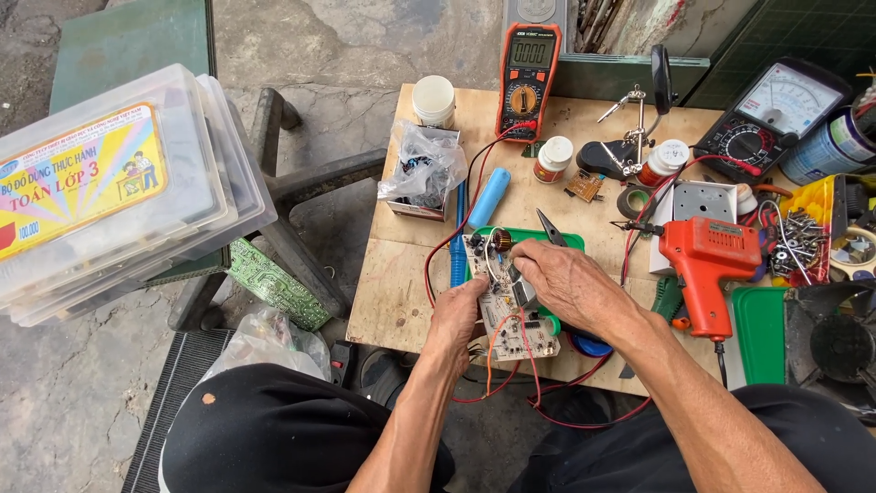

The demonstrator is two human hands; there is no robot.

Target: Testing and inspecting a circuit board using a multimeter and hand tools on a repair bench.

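1. One white circuit board lies flat near the front edge of our plywood table, partly over a green tray. Its face is studded with small parts, with a copper coil at the far corner.
2. Our left hand rests on the board's left edge, fingers curled and pressing it down; the forearm comes up from below, wrist straight.
3. Our right hand lies over the board's middle, palm down, fingertips pinching a small metal part on it. Black pliers project from beyond the knuckles; we cannot tell whether the hand grips them.
4. Red leads loop off the board and hang past the table's front edge.
5. Room is tight to the right: an orange soldering gun lies just beside our right forearm. To the left, bare plywood runs to the table's edge.
6. Beyond the board, a blue cylinder lies tilted, near a crinkled plastic bag in a small box.
7. At the far edge, an orange digital multimeter and a black analogue meter lie well apart, with small white jars between.
8. Stacked clear plastic cases sit off the table to the left.
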